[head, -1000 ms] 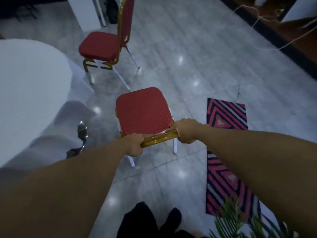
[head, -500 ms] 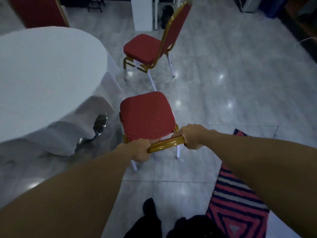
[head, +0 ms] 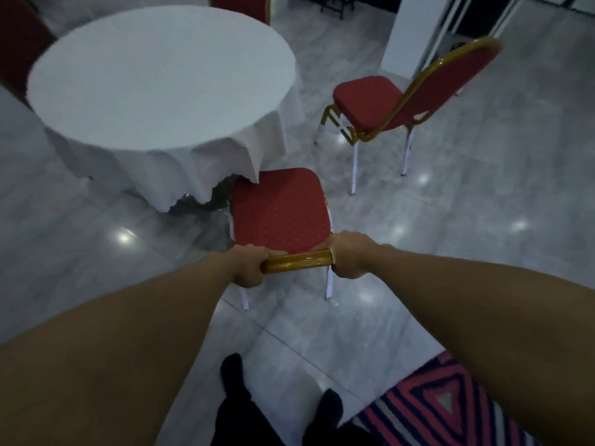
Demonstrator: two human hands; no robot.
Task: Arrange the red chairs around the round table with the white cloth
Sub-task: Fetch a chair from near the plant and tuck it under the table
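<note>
Held red chair (head: pixel 279 210): your left hand (head: pixel 247 267) and right hand (head: pixel 351 254) are each closed around an end of its gold top rail (head: pixel 296 261), seat directly ahead of your knuckles. Its front corner sits just under the hanging white cloth (head: pixel 193 169) of the round table (head: pixel 161 75). Second red chair (head: pixel 386 101): stands apart, right of the table.

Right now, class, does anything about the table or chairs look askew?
Yes. The second chair stands apart from the table, turned sideways. The cloth hangs unevenly, one corner drooping onto the held chair.
</note>
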